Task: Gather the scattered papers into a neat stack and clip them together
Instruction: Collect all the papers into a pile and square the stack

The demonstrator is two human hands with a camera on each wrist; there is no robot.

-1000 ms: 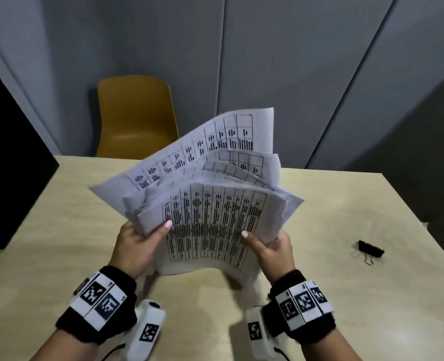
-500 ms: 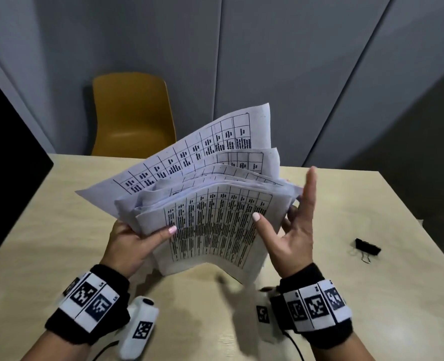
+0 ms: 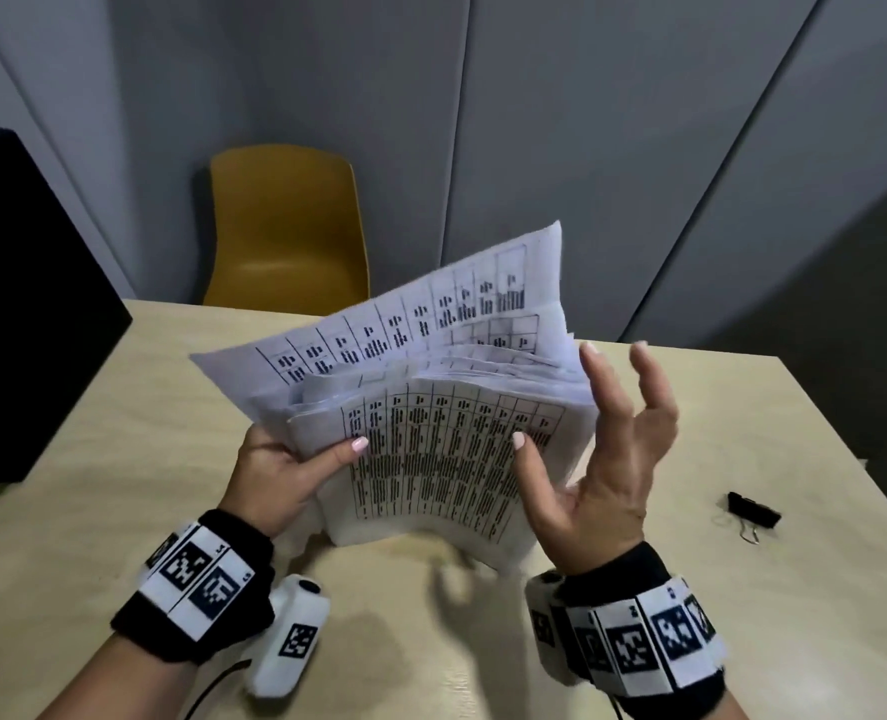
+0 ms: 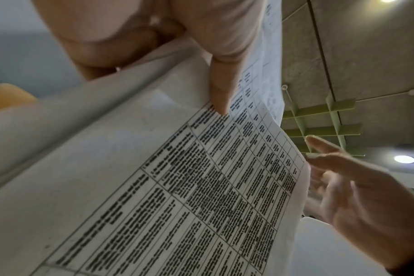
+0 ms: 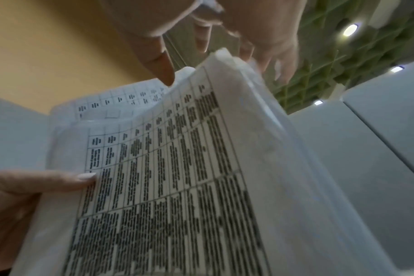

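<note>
- Holding the papers upright above the near middle of the table, the left hand pinches their 9 o'clock edge, thumb on the printed front sheet and fingers behind.
- At 3 o'clock of the bundle, the right hand is spread wide and grips nothing; its thumb tip rests on the front sheet, and its fingers stand beside the right edge.
- Handling, as a judgement: the sheets are light, thin and limp. The bottom edge bows, and the tops fan apart unevenly toward 12 o'clock, so loose sheets can slide out.
- Recommended hold: both side edges, palms flat, with the lower edge tapped on the table to square the stack; a firm pinch risks creasing.
- Farther off, at 3 o'clock on the table, the binder clip lies well apart from both hands, unused.
- At 12 o'clock beyond the table stands a yellow chair.
</note>
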